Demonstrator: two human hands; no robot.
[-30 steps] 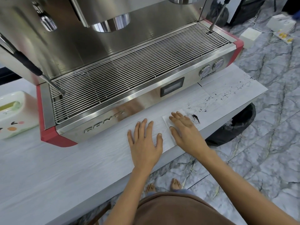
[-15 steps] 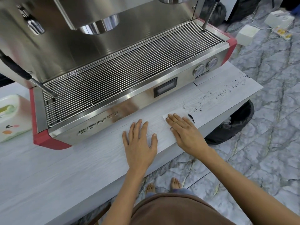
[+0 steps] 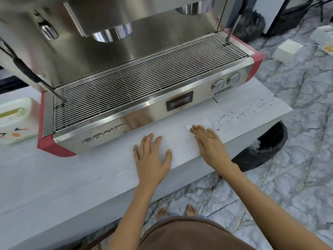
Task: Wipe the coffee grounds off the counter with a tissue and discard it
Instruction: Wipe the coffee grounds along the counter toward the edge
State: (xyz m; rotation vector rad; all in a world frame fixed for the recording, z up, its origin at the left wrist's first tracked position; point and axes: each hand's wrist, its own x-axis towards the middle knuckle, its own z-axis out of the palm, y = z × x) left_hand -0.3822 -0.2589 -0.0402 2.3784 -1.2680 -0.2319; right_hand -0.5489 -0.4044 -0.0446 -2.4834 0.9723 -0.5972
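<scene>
White tissue (image 3: pixel 201 124) lies flat under right hand (image 3: pixel 210 143).

floor (image 3: pixel 288 177): grey veined marble tiles | furniture: pale wood-grain bench (image 3: pixel 54 177) across left | far right: white boxes (image 3: pixel 286 49), cables, dark bag (image 3: pixel 252 27) | light: bright, even

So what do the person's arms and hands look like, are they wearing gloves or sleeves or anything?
No gloves and no sleeves in view: the left hand and right hand are bare, and so are both forearms. No rings, watch or bracelets show. The only clothing in view is a brown garment at the bottom edge.
</scene>
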